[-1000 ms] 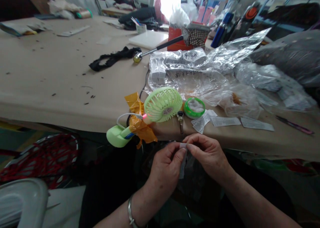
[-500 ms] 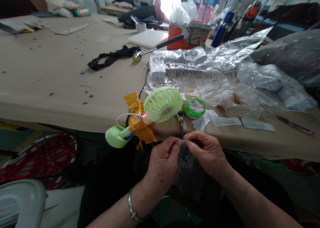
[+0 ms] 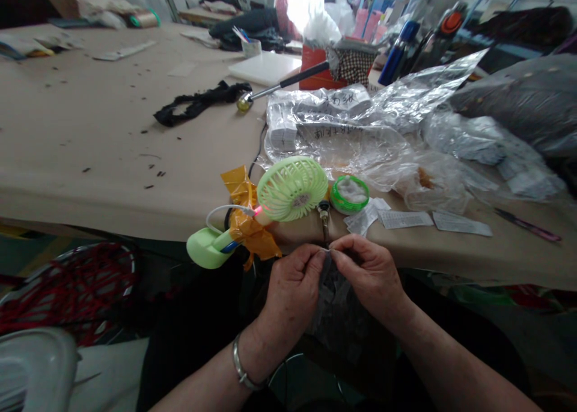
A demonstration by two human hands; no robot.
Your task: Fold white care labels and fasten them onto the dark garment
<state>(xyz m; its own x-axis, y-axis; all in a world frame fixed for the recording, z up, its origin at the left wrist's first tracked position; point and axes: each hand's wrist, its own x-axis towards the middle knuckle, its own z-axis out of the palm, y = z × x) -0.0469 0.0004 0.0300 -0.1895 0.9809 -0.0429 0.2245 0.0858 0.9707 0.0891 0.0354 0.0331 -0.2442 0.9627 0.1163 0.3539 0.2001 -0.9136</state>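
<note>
My left hand [image 3: 292, 285] and my right hand [image 3: 367, 276] meet just below the table edge, fingertips pinched together on the top of a small clear plastic bag [image 3: 331, 292] that hangs down between them. A silver bracelet sits on my left wrist. What is inside the bag I cannot make out. Directly above my hands, a pale green mini fan [image 3: 292, 188] taped with yellow tape stands at the table edge, next to a small green round tin [image 3: 350, 194].
White paper labels [image 3: 406, 219] lie by the table edge [image 3: 135, 219]. Clear bags of labels [image 3: 342, 129] pile behind the fan, with a black fabric strip [image 3: 198, 102], a metal rod [image 3: 282, 84] and a red box [image 3: 322, 69]. Pink scissors [image 3: 527, 225] lie right; a red-corded basket [image 3: 67, 285] left.
Both hands have risen a little toward the table edge, and the pinched bag top has narrowed between the fingertips. The view has shifted slightly.
</note>
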